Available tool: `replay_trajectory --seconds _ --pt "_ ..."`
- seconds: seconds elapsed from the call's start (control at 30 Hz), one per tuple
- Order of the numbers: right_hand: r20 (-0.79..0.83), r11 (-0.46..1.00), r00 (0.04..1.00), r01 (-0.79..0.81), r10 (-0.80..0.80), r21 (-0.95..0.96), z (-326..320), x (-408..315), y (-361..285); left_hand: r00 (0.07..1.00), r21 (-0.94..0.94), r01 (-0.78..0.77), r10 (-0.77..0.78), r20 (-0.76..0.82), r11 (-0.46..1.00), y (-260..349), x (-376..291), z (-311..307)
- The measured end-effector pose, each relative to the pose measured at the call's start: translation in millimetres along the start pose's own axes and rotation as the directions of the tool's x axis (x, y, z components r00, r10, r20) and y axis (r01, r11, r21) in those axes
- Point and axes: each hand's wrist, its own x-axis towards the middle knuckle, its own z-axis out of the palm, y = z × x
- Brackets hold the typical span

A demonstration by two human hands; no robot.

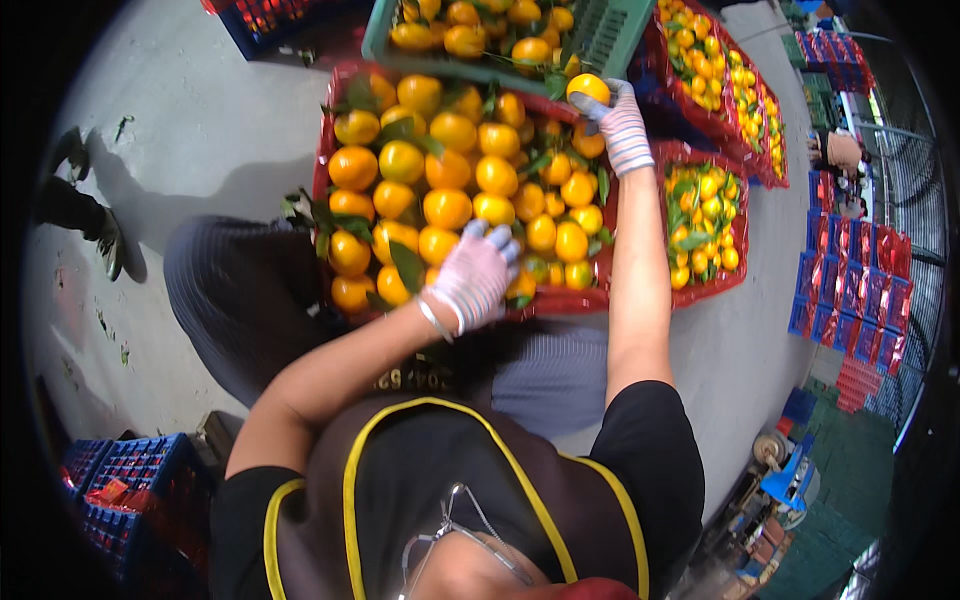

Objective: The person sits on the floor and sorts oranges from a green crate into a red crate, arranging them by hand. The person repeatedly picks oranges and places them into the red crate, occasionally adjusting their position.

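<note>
My right hand (621, 127), in a striped knit glove, grips an orange mandarin (588, 89) above the far right corner of a crate (574, 298) lined with red plastic film. Rows of large mandarins (448, 208) fill the left and middle of that crate; smaller ones with green leaves (571, 241) lie in its right part. My left hand (476, 277), gloved alike, rests palm down over mandarins near the crate's front edge. Its fingertips touch the fruit, but whether they grip one is hidden. Just beyond stands a green plastic crate (615, 37) holding more mandarins with leaves.
Red-lined crates of mandarins (705, 225) stand at the right, and blue crates (139, 472) at the lower left. Stacked blue crates (851, 281) line the far right. Another person's shoe (110, 244) is on the floor at left. Loose leaves (124, 354) lie there.
</note>
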Motion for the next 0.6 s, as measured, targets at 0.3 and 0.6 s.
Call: replay_trajectory --seconds 0.3,0.6 --pt "0.157 0.87 0.952 -0.163 0.263 -0.466 47 -227 15 0.986 0.024 -0.045 0.048 -0.159 0.999 -3 -10 13" --pt "0.236 0.804 0.97 0.095 0.058 -0.587 17 -61 -68 0.97 -0.069 -0.123 0.105 -0.221 0.99 -7 -12 10"
